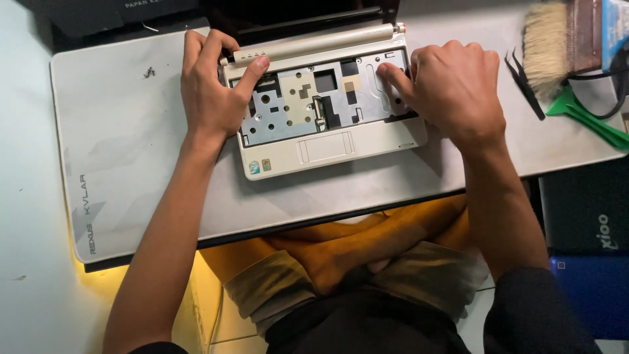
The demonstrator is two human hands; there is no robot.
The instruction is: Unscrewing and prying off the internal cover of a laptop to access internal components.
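Observation:
A small white laptop [325, 148] lies open on a pale grey mat [124, 131], its keyboard removed so the metal plate [308, 98] under it shows. My left hand [213, 85] grips the laptop's left rear corner, thumb pressed on the hinge bar [314, 44]. My right hand [452, 85] rests on the right side of the base, fingers curled, index fingertip pressing down on the metal plate. Neither hand holds a tool.
Tiny screws [149, 72] lie on the mat at the back left. At the right are black tweezers [524, 85], a bristle brush [547, 46], green plastic pry tools [590, 121] and a black cable [612, 92]. My crossed legs [354, 262] are below the table edge.

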